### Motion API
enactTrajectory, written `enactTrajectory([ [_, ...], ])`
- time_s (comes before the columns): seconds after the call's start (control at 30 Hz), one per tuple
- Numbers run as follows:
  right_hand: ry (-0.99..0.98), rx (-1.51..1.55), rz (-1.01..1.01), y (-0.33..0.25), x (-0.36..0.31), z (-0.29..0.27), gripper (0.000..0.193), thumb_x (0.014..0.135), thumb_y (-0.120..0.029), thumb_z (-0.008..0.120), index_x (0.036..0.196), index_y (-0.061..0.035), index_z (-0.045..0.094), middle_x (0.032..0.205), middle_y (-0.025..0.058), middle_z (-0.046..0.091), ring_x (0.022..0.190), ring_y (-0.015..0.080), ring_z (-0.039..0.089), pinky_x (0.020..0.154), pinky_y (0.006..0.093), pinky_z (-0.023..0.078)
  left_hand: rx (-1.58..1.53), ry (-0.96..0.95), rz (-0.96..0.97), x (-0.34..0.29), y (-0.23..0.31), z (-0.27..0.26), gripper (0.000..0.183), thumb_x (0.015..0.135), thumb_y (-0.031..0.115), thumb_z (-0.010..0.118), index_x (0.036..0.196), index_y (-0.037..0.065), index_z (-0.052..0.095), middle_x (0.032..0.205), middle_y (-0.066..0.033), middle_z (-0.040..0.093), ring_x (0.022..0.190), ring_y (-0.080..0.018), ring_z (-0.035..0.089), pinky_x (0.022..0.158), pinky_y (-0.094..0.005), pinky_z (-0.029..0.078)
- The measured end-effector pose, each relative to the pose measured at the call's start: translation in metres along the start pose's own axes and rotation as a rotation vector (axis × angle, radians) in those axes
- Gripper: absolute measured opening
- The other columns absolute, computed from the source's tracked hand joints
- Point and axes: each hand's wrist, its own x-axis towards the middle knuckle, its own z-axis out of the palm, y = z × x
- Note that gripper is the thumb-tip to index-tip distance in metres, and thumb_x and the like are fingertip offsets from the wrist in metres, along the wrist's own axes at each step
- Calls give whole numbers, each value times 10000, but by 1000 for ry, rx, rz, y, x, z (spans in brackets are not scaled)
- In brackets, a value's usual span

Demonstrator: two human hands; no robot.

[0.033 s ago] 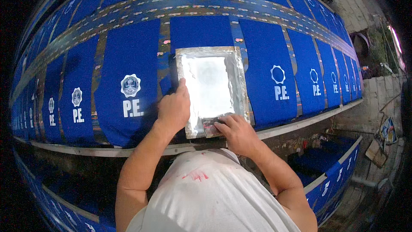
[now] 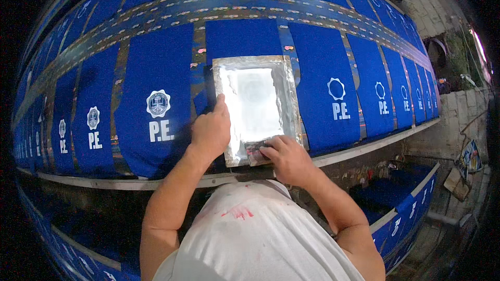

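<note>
A screen printing frame (image 2: 293, 99) with a metallic-looking, taped border lies on a blue cloth piece (image 2: 242, 36) in front of me. White ink (image 2: 254, 104) covers the middle of its mesh. At the frame's left side, my left hand (image 2: 211, 129) grips the edge, its index finger stretched along the border. My right hand (image 2: 286, 158) is closed on a small, dark, stained squeegee (image 2: 256, 154) at the near end of the mesh. Its fingers hide part of the squeegee. The print area under the frame is hidden.
Blue cloth pieces line the long table. Those on the left (image 2: 156, 62) carry a filled white badge and lettering; those on the right (image 2: 320, 62) show a ring outline and lettering. A pale rail (image 2: 359, 151) edges the table. Another row of cloths (image 2: 406, 224) lies lower right.
</note>
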Motion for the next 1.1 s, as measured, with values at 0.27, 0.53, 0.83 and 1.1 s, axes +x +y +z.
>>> enactTrajectory([
  [0.27, 112, 0, 7, 14, -2, -12, 437, 883, -15, 717, 1305, -48, 821, 1198, 162, 832, 1150, 388, 759, 1014, 494, 629, 9, -8, 1, 6, 0, -3, 486, 999, 84, 662, 1420, -158, 689, 1673, -363, 599, 872, -353, 859, 822, -499, 691],
  [0.53, 322, -128, -87, 24, -4, 33, 472, 944, -97, 739, 1411, -81, 803, 1391, 134, 772, 1326, 360, 736, 1118, 533, 609, -22, -65, -48, 9, 0, 1, 515, 1000, 86, 663, 1461, -143, 676, 1712, -332, 573, 892, -370, 854, 839, -511, 690],
  [0.83, 353, -133, -130, 93, 114, 2, 477, 895, -39, 739, 1363, -86, 819, 1371, 129, 797, 1224, 361, 759, 1058, 498, 624, -71, -34, -61, 9, 0, 6, 565, 995, 105, 671, 1497, -153, 663, 1714, -321, 584, 879, -382, 841, 867, -526, 691],
  [1.1, 292, -126, -88, 120, 194, -45, 454, 883, 74, 697, 1290, -60, 844, 1219, 169, 845, 1162, 404, 796, 1014, 490, 650, -106, -49, -91, 12, 4, -4, 524, 1009, 105, 670, 1456, -166, 708, 1714, -339, 583, 868, -365, 850, 850, -488, 697],
])
